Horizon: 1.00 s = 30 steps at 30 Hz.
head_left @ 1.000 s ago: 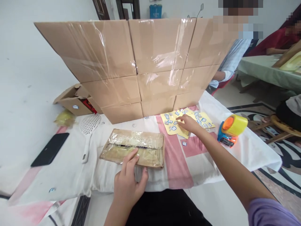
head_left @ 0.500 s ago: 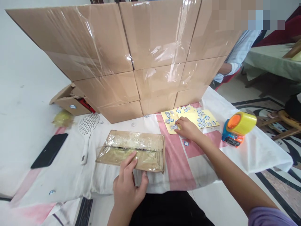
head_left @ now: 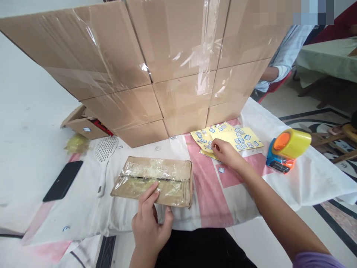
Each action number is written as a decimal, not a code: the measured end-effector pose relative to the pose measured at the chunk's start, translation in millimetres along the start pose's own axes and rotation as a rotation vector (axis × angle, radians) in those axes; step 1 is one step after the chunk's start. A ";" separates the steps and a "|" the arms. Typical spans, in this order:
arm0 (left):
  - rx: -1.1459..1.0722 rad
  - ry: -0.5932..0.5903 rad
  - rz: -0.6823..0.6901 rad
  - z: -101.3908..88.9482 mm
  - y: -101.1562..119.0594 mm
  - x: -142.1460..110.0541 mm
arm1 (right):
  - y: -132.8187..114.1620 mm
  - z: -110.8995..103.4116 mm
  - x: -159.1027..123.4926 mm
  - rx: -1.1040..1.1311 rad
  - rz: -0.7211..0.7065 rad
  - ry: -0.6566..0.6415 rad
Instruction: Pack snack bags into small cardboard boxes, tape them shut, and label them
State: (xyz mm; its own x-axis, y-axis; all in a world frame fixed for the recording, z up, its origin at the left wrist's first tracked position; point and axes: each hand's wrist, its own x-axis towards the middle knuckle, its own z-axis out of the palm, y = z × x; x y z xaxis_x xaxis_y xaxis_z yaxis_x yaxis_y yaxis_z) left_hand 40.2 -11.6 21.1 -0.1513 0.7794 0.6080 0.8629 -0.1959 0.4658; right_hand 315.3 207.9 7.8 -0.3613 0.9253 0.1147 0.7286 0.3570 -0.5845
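Note:
A small, flat cardboard box (head_left: 164, 163) covered in clear tape lies on the cloth in front of me. My left hand (head_left: 150, 219) rests on its near edge, fingers stretched over the taped top and thumb apart. My right hand (head_left: 224, 150) is closed in a pinch over the left part of a yellow sheet (head_left: 223, 137) dotted with small blue-edged stickers. What the fingertips hold, if anything, is hidden. One loose sticker (head_left: 221, 169) lies on the cloth just below that hand.
A tall panel of taped cardboard (head_left: 181, 93) stands behind. Leftward are a white skimmer (head_left: 106, 150), a black phone (head_left: 63, 180) and an open carton (head_left: 86, 124). A tape dispenser (head_left: 287, 149) stands right, near the table edge. Another person's sleeve (head_left: 290, 48) shows beyond the panel.
My right hand's fingers have curled in and moved slightly right, and the yellow sheet's near-left corner looks shifted, showing another edge below. My left hand stays on the box. The view has shifted slightly.

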 end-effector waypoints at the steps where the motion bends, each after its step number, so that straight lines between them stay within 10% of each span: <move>1: -0.005 0.000 -0.004 0.2 0.2 0.0 | 0.8 -2.0 -0.9 0.019 0.005 -0.001; 8: 0.004 0.000 -0.043 1.2 -1.8 -1.5 | -6.4 -11.0 -11.1 0.207 0.034 -0.061; 16: -0.008 0.021 -0.052 0.8 -1.2 2.3 | -46.4 37.5 -37.6 0.728 -0.343 -0.240; 30: -0.028 0.046 -0.120 7.8 1.4 6.3 | -57.8 55.9 -76.5 0.688 -0.434 -0.010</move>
State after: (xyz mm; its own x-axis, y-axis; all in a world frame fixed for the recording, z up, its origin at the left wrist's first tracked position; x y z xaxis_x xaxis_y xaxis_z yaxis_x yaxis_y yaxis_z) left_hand 44.3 -2.4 20.6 -0.2749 0.7702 0.5754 0.8236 -0.1201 0.5543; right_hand 268.3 109.3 -12.1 -0.5368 0.7202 0.4395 0.0024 0.5223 -0.8528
